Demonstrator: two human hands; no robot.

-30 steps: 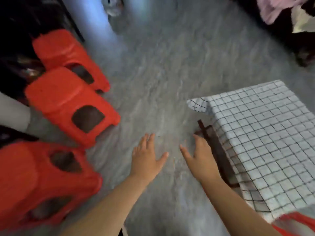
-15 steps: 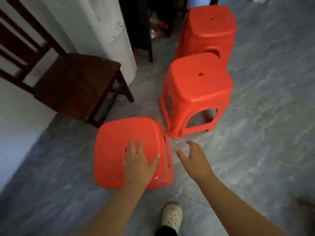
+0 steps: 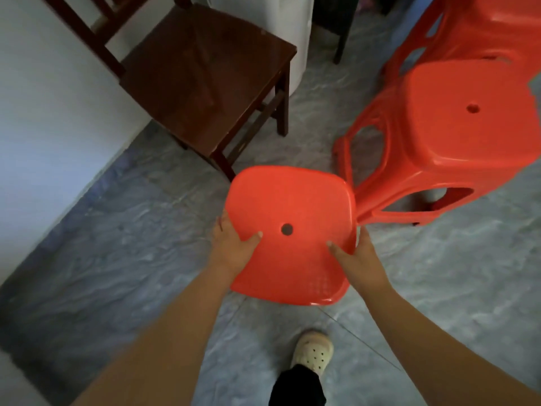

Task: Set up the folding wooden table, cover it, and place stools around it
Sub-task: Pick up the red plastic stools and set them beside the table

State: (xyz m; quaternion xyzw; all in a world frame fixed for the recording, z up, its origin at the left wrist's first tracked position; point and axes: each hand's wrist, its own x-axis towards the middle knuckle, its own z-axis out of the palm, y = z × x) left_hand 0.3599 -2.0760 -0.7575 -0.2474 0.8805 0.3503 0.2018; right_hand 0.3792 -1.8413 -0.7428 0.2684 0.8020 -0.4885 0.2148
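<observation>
A red plastic stool (image 3: 292, 206) with a small hole in its seat is right in front of me, seen from above. My left hand (image 3: 231, 244) grips its left edge, thumb on top of the seat. My right hand (image 3: 358, 260) grips the right edge the same way. A second red stool (image 3: 456, 127) stands just to the right, its leg touching the held one. Behind it is a third red stool (image 3: 486, 24). The folding table and its cover are out of view.
A dark wooden chair (image 3: 205, 71) stands at the upper left against a white wall (image 3: 44, 112). A white rounded appliance (image 3: 272, 22) sits behind it. My foot in a cream clog (image 3: 311, 351) is on the grey marbled floor (image 3: 131, 244) below the stool.
The view swung from the checked-cloth table to the stools. Both hands went from open above the nearest stool to gripping its seat edges, and that stool now sits closer to me.
</observation>
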